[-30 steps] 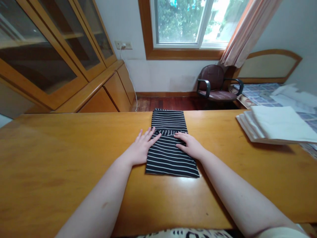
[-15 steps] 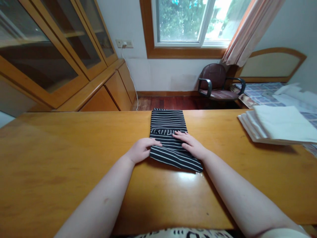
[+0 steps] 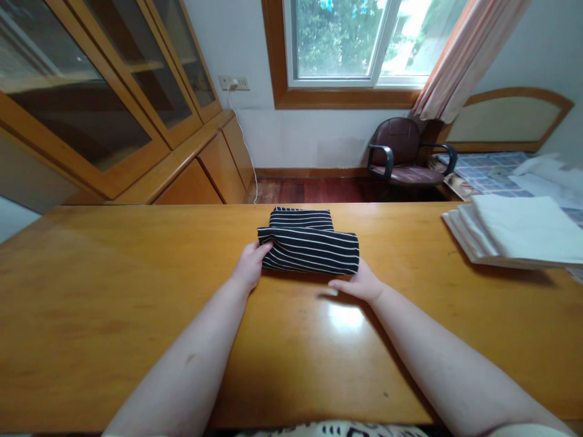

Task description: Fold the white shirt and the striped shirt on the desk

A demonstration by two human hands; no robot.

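Note:
A black cloth with thin white stripes [image 3: 306, 241] lies on the wooden table [image 3: 136, 291], near its far edge. Its near half is lifted and folded over towards the far half. My left hand [image 3: 250, 265] grips the left end of the raised fold, thumb on top. My right hand [image 3: 359, 282] is under the fold's right end, and I see only part of its fingers there.
A stack of folded white cloths [image 3: 510, 237] lies at the table's right end. Beyond the table are a brown armchair [image 3: 403, 159], a window with a pink curtain [image 3: 460, 57], a bed [image 3: 492, 170] and glass-fronted wooden cabinets [image 3: 104, 103] on the left.
Both hands went from lying flat on the striped cloth to taking its near edge; they have lifted it and carried it away from me, folding the cloth in half.

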